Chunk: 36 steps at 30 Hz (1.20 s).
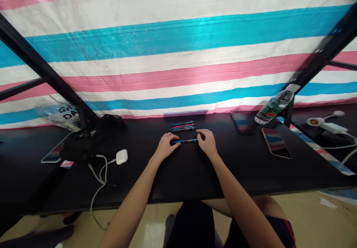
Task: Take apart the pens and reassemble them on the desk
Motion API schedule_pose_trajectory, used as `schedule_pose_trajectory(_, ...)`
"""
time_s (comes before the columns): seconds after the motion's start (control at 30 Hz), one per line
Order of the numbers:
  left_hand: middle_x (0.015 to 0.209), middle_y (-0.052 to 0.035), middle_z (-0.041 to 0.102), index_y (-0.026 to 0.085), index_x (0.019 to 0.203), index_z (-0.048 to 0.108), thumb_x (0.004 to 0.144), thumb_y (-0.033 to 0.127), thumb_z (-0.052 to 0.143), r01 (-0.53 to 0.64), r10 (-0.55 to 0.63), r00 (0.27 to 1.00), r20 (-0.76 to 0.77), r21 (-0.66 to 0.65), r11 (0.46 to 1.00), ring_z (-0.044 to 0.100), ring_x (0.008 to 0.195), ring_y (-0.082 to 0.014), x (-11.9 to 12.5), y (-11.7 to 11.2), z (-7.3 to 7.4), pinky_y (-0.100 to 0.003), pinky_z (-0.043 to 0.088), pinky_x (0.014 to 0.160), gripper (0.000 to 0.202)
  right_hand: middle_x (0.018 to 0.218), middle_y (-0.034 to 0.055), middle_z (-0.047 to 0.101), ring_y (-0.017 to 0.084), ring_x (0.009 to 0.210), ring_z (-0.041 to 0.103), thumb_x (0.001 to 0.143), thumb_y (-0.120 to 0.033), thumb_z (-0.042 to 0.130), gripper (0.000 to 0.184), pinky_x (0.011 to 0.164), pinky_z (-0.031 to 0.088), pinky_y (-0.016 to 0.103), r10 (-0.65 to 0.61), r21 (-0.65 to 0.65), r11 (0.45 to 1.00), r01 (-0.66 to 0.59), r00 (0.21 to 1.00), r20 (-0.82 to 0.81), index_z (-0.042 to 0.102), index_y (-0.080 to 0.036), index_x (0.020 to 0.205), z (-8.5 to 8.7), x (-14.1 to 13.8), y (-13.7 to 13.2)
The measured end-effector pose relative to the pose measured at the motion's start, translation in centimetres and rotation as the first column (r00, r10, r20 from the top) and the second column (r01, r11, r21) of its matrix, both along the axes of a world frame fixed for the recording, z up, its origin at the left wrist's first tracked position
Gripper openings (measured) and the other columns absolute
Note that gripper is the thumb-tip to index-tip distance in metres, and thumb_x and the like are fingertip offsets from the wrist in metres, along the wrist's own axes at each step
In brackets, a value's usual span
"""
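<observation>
A blue pen [186, 141] lies crosswise on the black table [178, 173], gripped at both ends. My left hand [166, 146] pinches its left end and my right hand [206, 141] pinches its right end, fingers closed. Just behind it, three more pens [182, 126] lie side by side in a neat row, untouched.
A phone [276, 142] lies face up at the right, with a tipped water bottle [275, 108] behind it. At the left are a white earbud case [122, 156] with a white cable [99, 173], a black bag [92, 138] and a tablet [54, 153]. A striped tarp [178, 54] hangs behind.
</observation>
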<state>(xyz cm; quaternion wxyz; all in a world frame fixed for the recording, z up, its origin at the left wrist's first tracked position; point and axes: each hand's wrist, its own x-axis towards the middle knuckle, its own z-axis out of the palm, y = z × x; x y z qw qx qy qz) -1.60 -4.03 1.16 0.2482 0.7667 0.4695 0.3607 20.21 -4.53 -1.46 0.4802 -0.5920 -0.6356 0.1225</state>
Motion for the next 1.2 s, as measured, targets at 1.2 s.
schedule_pose_trajectory(1.2, 0.104, -0.0078, 0.069, 0.019, 0.1, 0.068, 0.082, 0.022, 0.054, -0.249, 0.259, 0.963, -0.076, 0.114, 0.962, 0.057, 0.101, -0.0269, -0.3, 0.4, -0.8, -0.044, 0.045, 0.091, 0.023, 0.115, 0.0119, 0.063, 0.028, 0.111, 0.056, 0.083, -0.031, 0.051, 0.036, 0.101, 0.038, 0.052, 0.137, -0.021, 0.99, -0.136, 0.987, 0.081, 0.061, -0.019, 0.116, -0.2, 0.4, 0.7)
